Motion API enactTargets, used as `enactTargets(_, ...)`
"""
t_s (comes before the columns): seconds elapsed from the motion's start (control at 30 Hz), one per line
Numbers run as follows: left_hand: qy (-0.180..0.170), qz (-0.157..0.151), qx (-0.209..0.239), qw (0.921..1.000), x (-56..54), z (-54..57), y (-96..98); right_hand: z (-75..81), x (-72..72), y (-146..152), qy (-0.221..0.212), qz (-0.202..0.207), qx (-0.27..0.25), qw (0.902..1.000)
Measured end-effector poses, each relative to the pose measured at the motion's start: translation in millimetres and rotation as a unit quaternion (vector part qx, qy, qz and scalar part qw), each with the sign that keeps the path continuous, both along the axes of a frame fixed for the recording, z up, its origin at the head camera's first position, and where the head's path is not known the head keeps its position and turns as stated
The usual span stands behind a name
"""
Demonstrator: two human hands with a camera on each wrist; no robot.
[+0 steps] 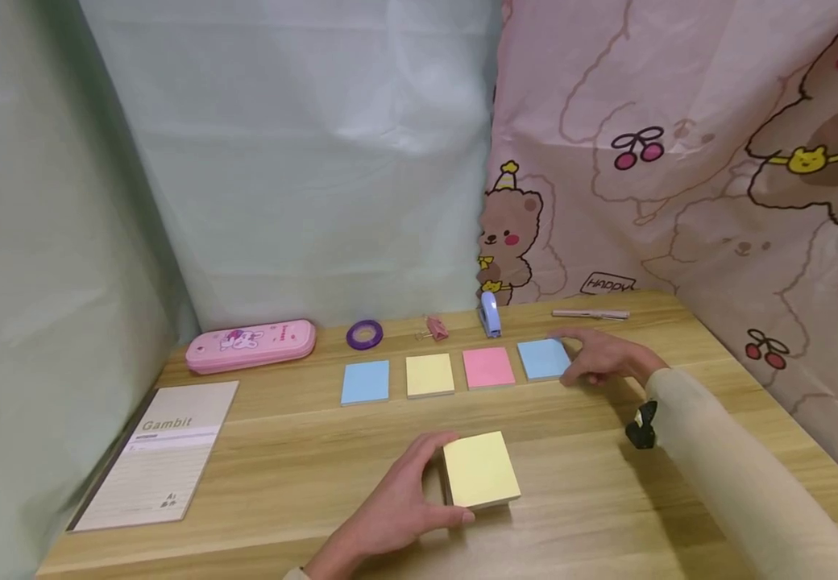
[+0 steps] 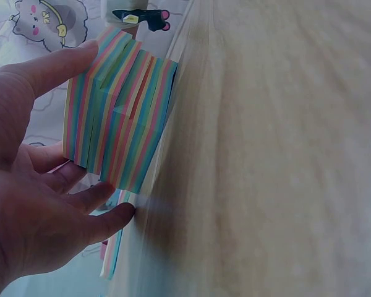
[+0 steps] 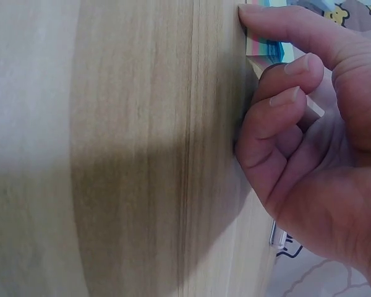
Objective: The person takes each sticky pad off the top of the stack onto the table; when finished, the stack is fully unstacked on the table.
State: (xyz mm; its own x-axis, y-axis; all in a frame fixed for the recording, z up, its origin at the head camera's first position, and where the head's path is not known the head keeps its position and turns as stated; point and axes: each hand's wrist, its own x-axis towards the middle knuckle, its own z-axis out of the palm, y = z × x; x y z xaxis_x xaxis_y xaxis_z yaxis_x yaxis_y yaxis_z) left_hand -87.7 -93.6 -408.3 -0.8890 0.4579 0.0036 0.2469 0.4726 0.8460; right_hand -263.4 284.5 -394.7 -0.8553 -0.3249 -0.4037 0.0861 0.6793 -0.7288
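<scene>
Yellow-topped stack [image 1: 482,470]: in the left hand [image 1: 400,499], which grips it between thumb and fingers above the near side of the wooden table [image 1: 281,459] — whether it touches the wood is hard to tell. The left wrist view shows its striped layers out of line.

Right-end blue pad [image 1: 544,359]: at the right hand [image 1: 603,358], which pinches it, thumb at the near edge and index finger at the far one, other fingers curled in.

Blue pad's placing: best judged against its neighbour, edges parallel, the fingers then parting straight outward so that no corner drags.

Stack's grip: a low, level hold with even pressure should keep those uneven layers from sliding apart.

Row left of the right hand: pink pad [image 1: 488,367], yellow pad [image 1: 429,375] and left-end blue pad [image 1: 365,382], gaps between them.

Beyond both hands: stapler [image 1: 490,314], pink clip [image 1: 436,327] and purple tape roll [image 1: 351,337] — with a pen [image 1: 591,314] just past the right hand.

Left of the left hand: notebook [image 1: 165,451], with the pencil case [image 1: 252,346] farther off.
</scene>
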Motion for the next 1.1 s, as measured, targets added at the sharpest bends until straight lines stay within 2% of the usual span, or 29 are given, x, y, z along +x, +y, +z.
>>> enactTargets(0.27,0.001,-0.002,-0.003,1.0000,-0.3,-0.1,0.6,2.7,0.6,2,0.005,0.019,-0.005,0.9998)
enactTargets(0.47,-0.009,-0.005,-0.001,0.9999,-1.5,1.4,1.1,21.8,13.4,-4,0.037,0.051,-0.049,0.9968)
enactTargets(0.6,-0.011,-0.006,0.001,0.9999,-1.5,2.5,0.3,33.5,31.5,-21,0.077,0.085,-0.071,0.9909)
enactTargets(0.73,-0.008,-0.009,0.003,0.9999,-0.5,2.1,0.8,38.1,58.7,-39,0.100,0.116,-0.090,0.9841)
enactTargets(0.9,-0.006,-0.007,0.001,1.0000,0.6,1.4,1.5,31.0,90.3,-56,0.092,0.154,-0.136,0.9742)
enactTargets(1.1,-0.002,-0.005,-0.001,1.0000,1.7,1.0,1.1,16.7,116.4,-72,0.094,0.179,-0.180,0.9627)
